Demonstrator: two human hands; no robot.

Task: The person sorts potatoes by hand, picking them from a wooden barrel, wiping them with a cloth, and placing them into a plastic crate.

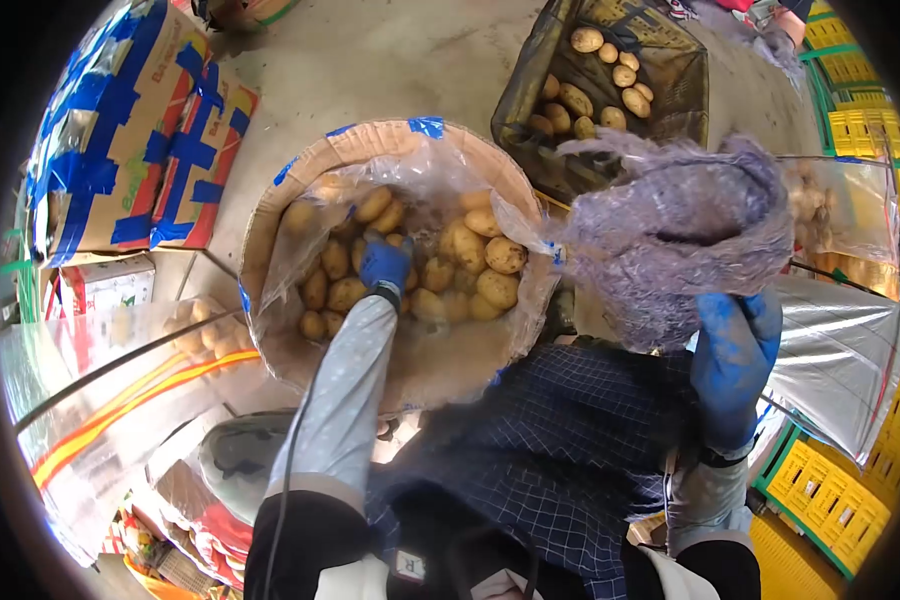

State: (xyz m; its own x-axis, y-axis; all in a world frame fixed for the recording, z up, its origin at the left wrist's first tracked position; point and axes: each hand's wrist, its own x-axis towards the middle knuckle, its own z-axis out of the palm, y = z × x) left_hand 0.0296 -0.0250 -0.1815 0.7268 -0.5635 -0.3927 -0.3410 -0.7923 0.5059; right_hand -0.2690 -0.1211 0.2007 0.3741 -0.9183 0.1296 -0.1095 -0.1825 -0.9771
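My left hand (385, 263), in a blue glove, reaches down among the potatoes (470, 248) in a round, plastic-lined cardboard bin (257, 235). It touches potatoes, but its fingertips are hidden, so its grip does not show. On the right, my right hand (735, 355), in a worn blue glove, is closed on the lower edge of a fuzzy purple net bag (650, 235). The bag is bunched up, with a dark hollow at its upper right. What lies inside the bag cannot be seen.
Beyond the bin, a dark crate (698, 90) holds several potatoes. Taped cardboard boxes (110, 120) stand at the left, yellow crates (830, 490) at the right. A silver sheet (830, 350) lies beside my right arm. Another person's arm (792, 28) shows at the top right.
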